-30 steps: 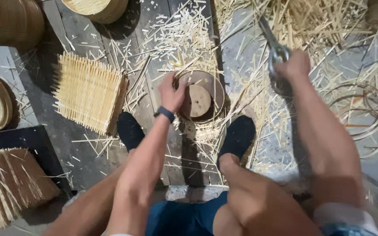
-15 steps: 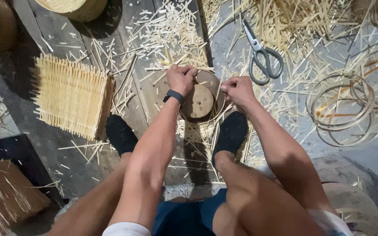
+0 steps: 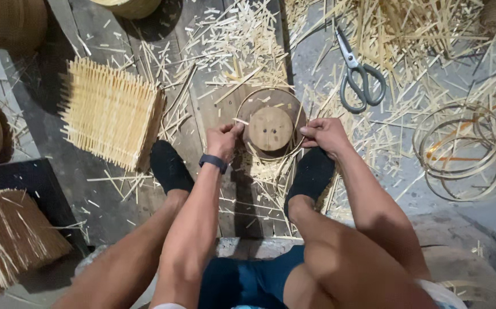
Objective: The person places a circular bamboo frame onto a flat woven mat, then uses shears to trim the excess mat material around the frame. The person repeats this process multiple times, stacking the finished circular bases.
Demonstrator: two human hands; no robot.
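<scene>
A round wooden disc form (image 3: 271, 127) lies on the floor planks between my two black-socked feet. A thin bamboo strip ring (image 3: 247, 102) runs around it. My left hand (image 3: 223, 139), with a dark wristband, pinches the ring at the disc's left edge. My right hand (image 3: 327, 135) grips the same strip at the disc's right edge. Grey-handled scissors (image 3: 358, 79) lie on the floor, beyond my right hand and apart from it.
A woven bamboo mat panel (image 3: 109, 112) lies at the left. Coiled bamboo hoops (image 3: 465, 150) sit at the right. Bundled slats (image 3: 7, 240) rest on a dark board at lower left. Loose bamboo offcuts (image 3: 414, 34) cover the floor beyond the disc.
My right hand put the scissors down on the floor and came to the disc's right edge. Both hands now hold the strip ring; the left slid to the disc's left side.
</scene>
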